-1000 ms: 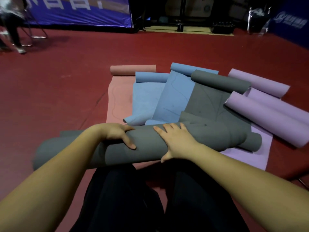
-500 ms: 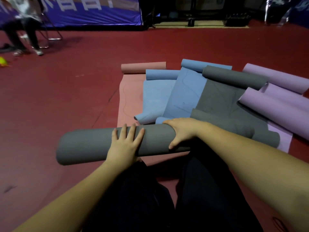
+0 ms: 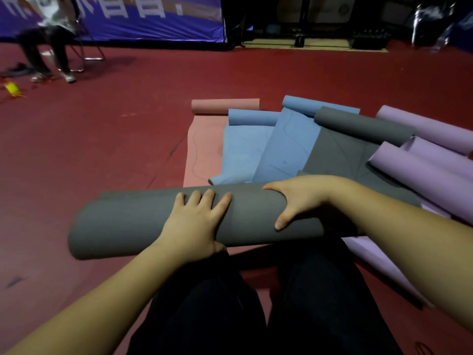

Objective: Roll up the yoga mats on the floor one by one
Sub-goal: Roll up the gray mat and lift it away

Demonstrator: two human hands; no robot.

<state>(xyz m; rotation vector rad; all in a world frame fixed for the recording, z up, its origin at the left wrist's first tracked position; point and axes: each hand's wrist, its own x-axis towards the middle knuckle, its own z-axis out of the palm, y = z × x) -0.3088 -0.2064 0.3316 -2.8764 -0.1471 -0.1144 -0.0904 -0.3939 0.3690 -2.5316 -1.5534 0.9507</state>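
I see grey mat roll (image 3: 122,224) across my lap, almost closed. Left hand (image 3: 193,221) flat on top, fingers straight, slightly spread. Right hand (image 3: 302,198) grips roll, thumb on near side, fingers curled over far side. Beyond fingertips: pink mat (image 3: 204,155), blue mats (image 3: 243,149) half unrolled. Next, I judge: tighten, set aside, take next mat.
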